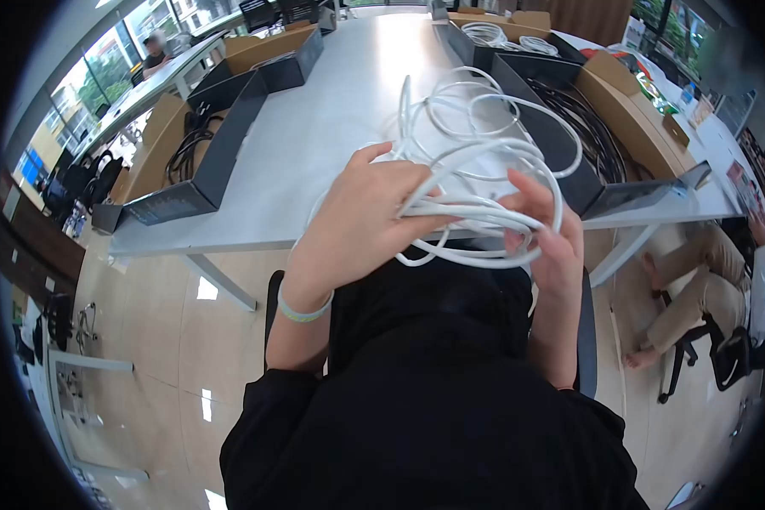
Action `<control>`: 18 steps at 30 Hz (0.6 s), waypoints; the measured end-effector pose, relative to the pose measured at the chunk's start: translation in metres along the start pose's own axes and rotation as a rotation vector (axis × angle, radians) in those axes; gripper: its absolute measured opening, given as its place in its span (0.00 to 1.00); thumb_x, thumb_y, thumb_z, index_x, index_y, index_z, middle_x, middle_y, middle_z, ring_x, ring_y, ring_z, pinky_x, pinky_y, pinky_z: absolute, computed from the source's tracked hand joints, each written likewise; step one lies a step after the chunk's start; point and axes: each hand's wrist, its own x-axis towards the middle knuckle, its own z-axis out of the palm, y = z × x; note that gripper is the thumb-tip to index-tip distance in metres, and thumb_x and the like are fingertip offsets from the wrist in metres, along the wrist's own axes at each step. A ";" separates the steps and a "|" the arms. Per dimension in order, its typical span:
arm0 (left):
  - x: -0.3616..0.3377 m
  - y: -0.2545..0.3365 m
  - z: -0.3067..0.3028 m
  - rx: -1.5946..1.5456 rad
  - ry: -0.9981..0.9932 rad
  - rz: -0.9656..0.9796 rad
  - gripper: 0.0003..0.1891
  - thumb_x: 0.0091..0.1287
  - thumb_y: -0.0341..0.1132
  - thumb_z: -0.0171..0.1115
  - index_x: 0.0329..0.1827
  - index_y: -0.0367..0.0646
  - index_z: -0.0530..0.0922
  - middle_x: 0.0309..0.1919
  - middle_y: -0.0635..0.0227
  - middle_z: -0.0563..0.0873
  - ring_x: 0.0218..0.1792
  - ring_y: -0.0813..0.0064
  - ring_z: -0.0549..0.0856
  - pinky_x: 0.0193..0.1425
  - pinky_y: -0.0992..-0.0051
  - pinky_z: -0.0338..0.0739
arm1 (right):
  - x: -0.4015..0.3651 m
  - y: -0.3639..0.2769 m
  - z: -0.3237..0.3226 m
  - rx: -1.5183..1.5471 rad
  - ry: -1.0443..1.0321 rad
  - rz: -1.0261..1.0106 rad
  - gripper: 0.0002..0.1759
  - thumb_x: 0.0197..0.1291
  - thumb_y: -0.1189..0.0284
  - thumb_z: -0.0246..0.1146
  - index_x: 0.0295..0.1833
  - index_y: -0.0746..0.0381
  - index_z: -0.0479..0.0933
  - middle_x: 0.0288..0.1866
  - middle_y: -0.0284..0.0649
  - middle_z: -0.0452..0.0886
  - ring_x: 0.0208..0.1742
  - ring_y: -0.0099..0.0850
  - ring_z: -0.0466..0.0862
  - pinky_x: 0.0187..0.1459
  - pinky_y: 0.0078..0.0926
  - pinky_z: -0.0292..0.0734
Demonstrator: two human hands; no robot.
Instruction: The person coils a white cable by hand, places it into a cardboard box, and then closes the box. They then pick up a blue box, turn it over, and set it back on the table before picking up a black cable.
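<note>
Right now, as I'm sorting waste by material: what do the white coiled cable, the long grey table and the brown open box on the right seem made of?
White coiled cable, gripped by left hand and right hand: likely plastic sheath, smooth, slightly glossy, bending in soft loops. Long grey table: probably matte laminate; flat, even sheen. Brown open box: cardboard, dull, with folded flaps.

Grey table (340, 110) bearing black boxes (293, 66) and cardboard boxes (633, 123).
</note>
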 end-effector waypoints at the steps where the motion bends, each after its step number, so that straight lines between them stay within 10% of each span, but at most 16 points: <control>1: 0.000 -0.001 -0.002 -0.009 -0.010 0.006 0.13 0.53 0.43 0.62 0.26 0.40 0.76 0.20 0.64 0.77 0.27 0.67 0.77 0.43 0.65 0.65 | 0.002 0.001 0.002 0.012 0.047 -0.004 0.32 0.53 0.61 0.54 0.58 0.74 0.64 0.45 0.48 0.77 0.36 0.23 0.73 0.37 0.17 0.66; 4: 0.001 0.001 -0.006 -0.337 0.129 -0.272 0.08 0.54 0.32 0.61 0.29 0.36 0.75 0.18 0.69 0.76 0.20 0.80 0.72 0.28 0.82 0.66 | 0.002 0.006 0.001 -0.014 0.164 0.007 0.26 0.56 0.69 0.53 0.58 0.72 0.65 0.46 0.45 0.76 0.45 0.26 0.74 0.46 0.22 0.66; 9: 0.006 -0.019 -0.011 -1.072 0.489 -0.226 0.14 0.67 0.40 0.48 0.25 0.42 0.68 0.17 0.73 0.69 0.21 0.82 0.71 0.37 0.76 0.74 | -0.004 0.022 -0.003 -0.156 0.323 0.180 0.19 0.57 0.72 0.56 0.53 0.70 0.69 0.46 0.43 0.76 0.45 0.25 0.75 0.41 0.20 0.72; 18: 0.010 -0.018 0.003 -0.951 0.344 -0.067 0.12 0.67 0.37 0.49 0.31 0.38 0.70 0.19 0.70 0.73 0.22 0.83 0.75 0.31 0.81 0.73 | -0.019 0.016 -0.006 -0.454 0.536 -0.093 0.33 0.50 0.62 0.62 0.58 0.69 0.64 0.50 0.43 0.71 0.51 0.25 0.70 0.44 0.22 0.67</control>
